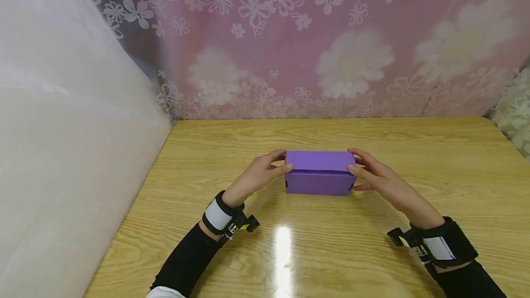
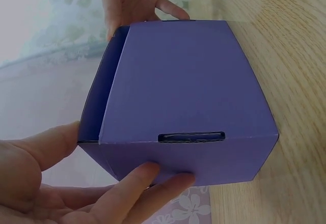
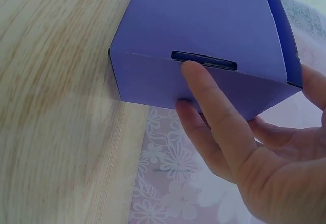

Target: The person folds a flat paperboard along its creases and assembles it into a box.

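Observation:
A purple cardboard box (image 1: 319, 183) rests on the wooden table in the head view, its long front side facing me. Its lid (image 1: 319, 160) lies over the top, with a narrow dark gap along the front edge. At the left end, my left hand (image 1: 262, 171) holds the box, thumb at the lid's front corner and fingers against the end. My right hand (image 1: 378, 177) grips the other end in the same way. In the right wrist view, one fingertip (image 3: 194, 70) touches just beside a small slot (image 3: 204, 60) in the box's edge.
The wooden table (image 1: 198, 151) reaches back to a pink flowered curtain (image 1: 273, 59). White sheeting (image 1: 83, 128) hangs along the left edge. Each wrist wears a black strap (image 1: 219, 213) with a small camera. Light reflects off the tabletop in front of the box.

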Action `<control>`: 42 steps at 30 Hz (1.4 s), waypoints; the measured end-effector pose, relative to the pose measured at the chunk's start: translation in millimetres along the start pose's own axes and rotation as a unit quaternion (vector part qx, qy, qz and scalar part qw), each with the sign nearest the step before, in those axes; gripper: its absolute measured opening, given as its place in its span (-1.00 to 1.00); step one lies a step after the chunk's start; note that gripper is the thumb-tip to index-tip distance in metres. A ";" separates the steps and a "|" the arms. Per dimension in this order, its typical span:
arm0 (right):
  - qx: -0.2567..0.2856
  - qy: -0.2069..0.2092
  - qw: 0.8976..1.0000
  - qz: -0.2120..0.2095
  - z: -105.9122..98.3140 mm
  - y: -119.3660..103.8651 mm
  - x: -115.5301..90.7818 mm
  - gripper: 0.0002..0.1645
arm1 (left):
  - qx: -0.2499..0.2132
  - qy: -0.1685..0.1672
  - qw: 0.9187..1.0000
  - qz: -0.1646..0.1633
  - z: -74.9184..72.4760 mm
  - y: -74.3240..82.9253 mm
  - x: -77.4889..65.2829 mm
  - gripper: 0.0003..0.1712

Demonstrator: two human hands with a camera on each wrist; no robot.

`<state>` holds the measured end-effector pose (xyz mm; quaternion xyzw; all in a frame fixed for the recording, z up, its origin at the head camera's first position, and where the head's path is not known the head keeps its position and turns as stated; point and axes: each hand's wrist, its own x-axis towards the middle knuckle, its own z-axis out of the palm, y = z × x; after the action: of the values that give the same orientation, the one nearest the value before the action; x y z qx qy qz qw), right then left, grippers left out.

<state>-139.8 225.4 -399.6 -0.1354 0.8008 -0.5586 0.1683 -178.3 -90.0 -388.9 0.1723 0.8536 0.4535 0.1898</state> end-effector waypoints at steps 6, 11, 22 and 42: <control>0.005 -0.005 1.000 -0.003 -1.0 -0.3 1.3 -0.22 | -0.005 0.007 1.000 0.002 1.8 0.4 -0.5 -0.28; 0.003 -0.005 1.000 -0.005 -1.9 -1.7 2.3 -0.23 | -0.002 0.008 1.000 0.001 1.6 1.6 -0.1 -0.27; -0.004 0.000 1.000 -0.003 -0.8 0.7 3.5 -0.22 | -0.002 0.012 1.000 0.010 5.7 0.6 2.0 -0.27; -0.004 0.009 1.000 -0.001 0.7 3.9 4.8 -0.23 | 0.005 0.014 1.000 0.008 6.4 -0.4 3.8 -0.27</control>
<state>-143.9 224.2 -404.0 -0.1320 0.8045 -0.5567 0.1597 -178.7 -83.9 -393.2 0.1740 0.8572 0.4529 0.1729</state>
